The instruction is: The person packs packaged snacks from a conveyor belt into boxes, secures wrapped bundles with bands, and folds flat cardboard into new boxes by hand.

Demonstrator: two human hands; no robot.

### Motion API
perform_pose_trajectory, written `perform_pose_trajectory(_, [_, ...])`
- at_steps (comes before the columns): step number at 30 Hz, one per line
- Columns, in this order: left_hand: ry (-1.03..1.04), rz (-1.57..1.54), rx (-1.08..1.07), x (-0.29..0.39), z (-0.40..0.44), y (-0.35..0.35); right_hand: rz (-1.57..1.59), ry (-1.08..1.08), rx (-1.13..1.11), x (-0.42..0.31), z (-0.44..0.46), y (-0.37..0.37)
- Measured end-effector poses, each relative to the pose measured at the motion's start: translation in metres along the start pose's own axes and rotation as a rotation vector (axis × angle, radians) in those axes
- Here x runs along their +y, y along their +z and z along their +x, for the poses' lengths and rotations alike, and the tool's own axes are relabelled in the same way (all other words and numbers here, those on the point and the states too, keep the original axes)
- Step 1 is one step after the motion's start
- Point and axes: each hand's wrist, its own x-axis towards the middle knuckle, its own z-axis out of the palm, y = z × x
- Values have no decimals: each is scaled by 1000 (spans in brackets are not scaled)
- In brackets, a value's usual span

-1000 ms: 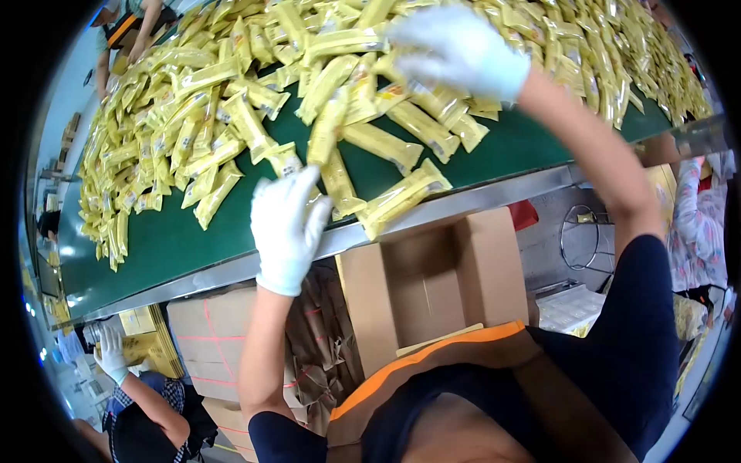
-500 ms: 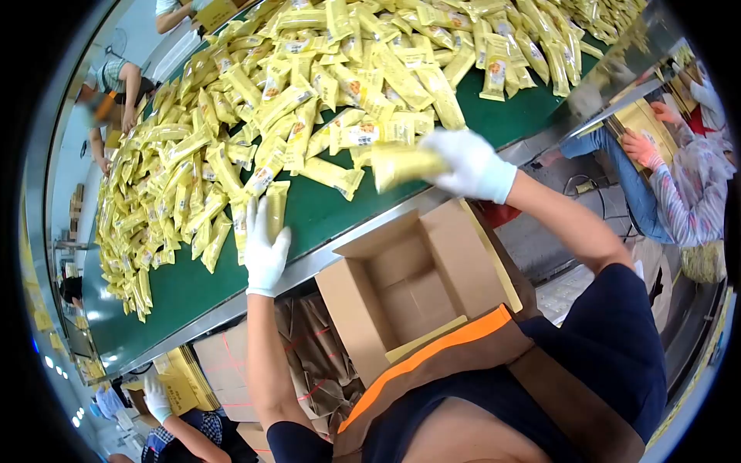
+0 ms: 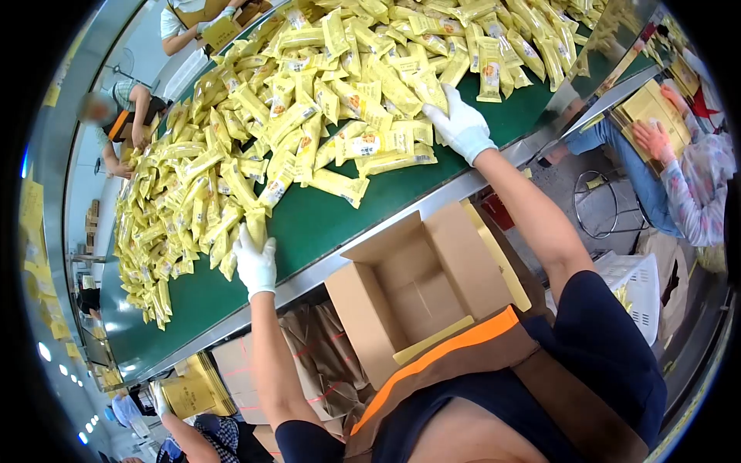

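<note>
Green table (image 3: 309,224) beyond the carton (image 3: 405,270) bears yellow packets (image 3: 378,144); left hand (image 3: 255,262) touches one, grip unclear; right hand (image 3: 461,130) spread beside others.

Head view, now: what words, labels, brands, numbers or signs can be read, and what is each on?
None can be read with certainty.
Packets: dark printed marks, too small and blurred to read.
Yellow cartons, lower left: print too small to read.
Carton under pink gloves, right: any print too small to read.
Open box: no print visible.
</note>
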Motion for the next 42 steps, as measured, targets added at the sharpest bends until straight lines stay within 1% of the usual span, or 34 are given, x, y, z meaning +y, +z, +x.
perform_pose_trajectory(1, [-36, 6, -16, 7, 1, -4, -9, -16, -11, -4, 0, -2])
perform_pose_trajectory(3, [-33, -14, -90, -2, 8, -1, -52, -56, -58, -7, -2, -7])
perform_pose_trajectory(4, [-36, -27, -122, -3, 11, -3, 48, -38, -109, -6, -3, -15])
perform_pose_trajectory(5, [-59, -165, -182, -6, 13, -9, 64, -75, -165, 1, -3, -25])
perform_pose_trajectory(6, [54, -137, -148, -13, 10, -14, 81, -110, -219, 7, -3, -37])
perform_pose_trajectory(8, [284, -82, -86, -28, -3, -23, -404, -312, -108, 2, -33, -74])
perform_pose_trajectory(9, [289, 8, -124, -27, -9, -30, -549, -290, -167, 10, -37, -76])
perform_pose_trajectory(10, [204, 8, -160, -22, -14, -32, -636, -171, -267, 23, -36, -72])
perform_pose_trajectory(12, [36, 8, -210, -10, -15, -33, -417, -149, -308, 28, -24, -78])
perform_pose_trajectory(13, [17, 49, -236, -6, -14, -34, -104, -160, -321, 21, -16, -78])
perform_pose_trajectory(14, [47, -28, -204, -12, -11, -26, 212, -165, -335, 13, -8, -74])
perform_pose_trajectory(15, [75, -97, -173, -29, -8, -10, 566, -188, -361, -10, -2, -63])
perform_pose_trajectory(16, [98, -157, -142, -53, -4, 7, 681, -138, -368, -45, -8, -63])
perform_pose_trajectory(17, [537, 50, -42, -94, 0, 28, 737, -224, -292, -63, 2, -44])
perform_pose_trajectory(18, [-142, -409, -440, -53, 1, -5, 645, -234, -289, -75, 19, -24])
perform_pose_trajectory(19, [-46, -461, -353, -55, 0, -7, 357, -202, -278, -79, 46, 3])
perform_pose_trajectory(20, [-123, -473, -421, -31, 0, -29, 64, -182, -256, -80, 62, 26])
perform_pose_trajectory(22, [-103, -347, -431, -35, -3, -28, -76, -225, -159, -90, 55, 37])
perform_pose_trajectory(23, [-84, -284, -399, -34, -10, -28, -149, -238, -98, -90, 50, 35])
perform_pose_trajectory(25, [-26, -167, -345, -14, -19, -39, 26, -231, -195, -81, 38, 7])
perform_pose_trajectory(27, [35, -141, -228, -8, -30, -35, 33, -392, -160, -49, 9, -46])
perform_pose_trajectory(28, [65, -128, -175, -4, -36, -32, -97, -540, -100, -40, -13, -66])
perform_pose_trajectory(29, [121, -78, -124, -6, -39, -27, -347, -614, -98, -21, -27, -78])
perform_pose_trajectory(30, [147, -13, -132, 0, -40, -29, -474, -685, -96, 4, -40, -82])
perform_pose_trajectory(32, [229, 68, -79, 2, -39, -21, -605, -479, -329, 18, -61, -85])
perform_pose_trajectory(35, [257, 93, -70, 5, -36, -14, -472, -369, -297, 17, -62, -85])
perform_pose_trajectory(36, [281, 95, -36, 6, -37, -15, -492, -330, -359, 19, -58, -84])
perform_pose_trajectory(38, [200, 75, -178, 12, -43, -37, -524, -272, -481, 18, -41, -83])
perform_pose_trajectory(39, [181, 8, -178, 5, -46, -38, -435, -199, -582, 1, -38, -94])
perform_pose_trajectory(40, [94, -47, -223, 6, -49, -47, -225, -261, -610, -2, -34, -96])
perform_pose_trajectory(42, [-49, -582, -250, -11, -36, -42, 288, -364, -714, -32, -37, -92])
